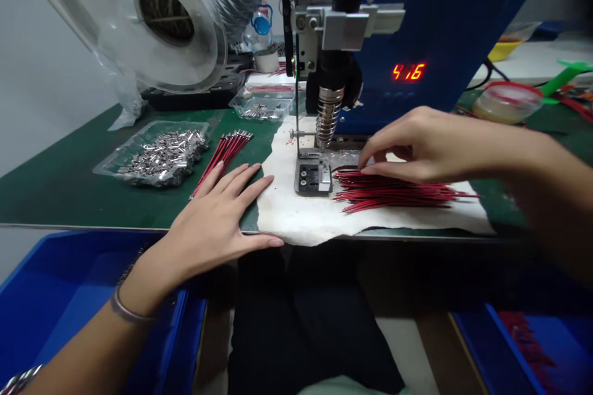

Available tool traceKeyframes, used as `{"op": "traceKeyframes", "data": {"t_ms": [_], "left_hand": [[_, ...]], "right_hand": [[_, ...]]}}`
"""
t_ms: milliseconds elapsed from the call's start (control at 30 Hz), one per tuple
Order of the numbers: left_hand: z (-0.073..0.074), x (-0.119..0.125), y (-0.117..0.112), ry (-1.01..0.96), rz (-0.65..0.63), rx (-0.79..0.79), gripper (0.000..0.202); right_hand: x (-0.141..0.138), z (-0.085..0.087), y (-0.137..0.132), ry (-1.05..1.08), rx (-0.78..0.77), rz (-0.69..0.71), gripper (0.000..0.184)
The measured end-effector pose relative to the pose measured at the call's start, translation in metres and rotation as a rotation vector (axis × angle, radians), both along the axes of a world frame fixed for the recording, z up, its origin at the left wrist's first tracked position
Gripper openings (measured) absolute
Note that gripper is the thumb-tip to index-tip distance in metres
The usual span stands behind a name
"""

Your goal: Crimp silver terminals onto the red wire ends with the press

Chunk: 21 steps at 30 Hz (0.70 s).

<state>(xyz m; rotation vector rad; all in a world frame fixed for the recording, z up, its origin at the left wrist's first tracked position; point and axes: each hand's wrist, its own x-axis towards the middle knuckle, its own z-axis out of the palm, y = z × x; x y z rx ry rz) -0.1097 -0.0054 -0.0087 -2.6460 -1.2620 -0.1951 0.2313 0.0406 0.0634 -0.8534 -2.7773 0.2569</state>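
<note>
My left hand lies flat with its fingers spread on the table's front edge, its fingertips beside a small bundle of red wires with metal ends. My right hand is pinched at the left end of a pile of red wires. Thumb and forefinger meet near a dark wire end there; exactly which wire they grip is hard to make out. The pile lies on a white cloth. Just left of it stands the small metal die of a blue machine, under a spring-loaded press head.
A clear tray of metal terminals stands at left, with a smaller tray behind. A large clear reel hangs above. Blue bins sit below the table edge. A red-lidded tub stands at right.
</note>
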Motion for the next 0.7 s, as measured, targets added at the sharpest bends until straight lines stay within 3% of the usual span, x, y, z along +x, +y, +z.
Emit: {"op": "traceKeyframes", "data": {"t_ms": [167,333,700], "left_hand": [[-0.001,0.0,0.0,0.01,0.009,0.027,0.101],[-0.002,0.001,0.0,-0.002,-0.01,0.052,0.1],[-0.002,-0.002,-0.001,-0.053,-0.03,0.055,0.098]], "right_hand": [[-0.003,-0.009,0.021,-0.036,0.107,0.041,0.014],[0.006,-0.023,0.015,0.021,0.15,0.07,0.015],[0.001,-0.033,0.011,0.01,0.147,0.052,0.017]]}}
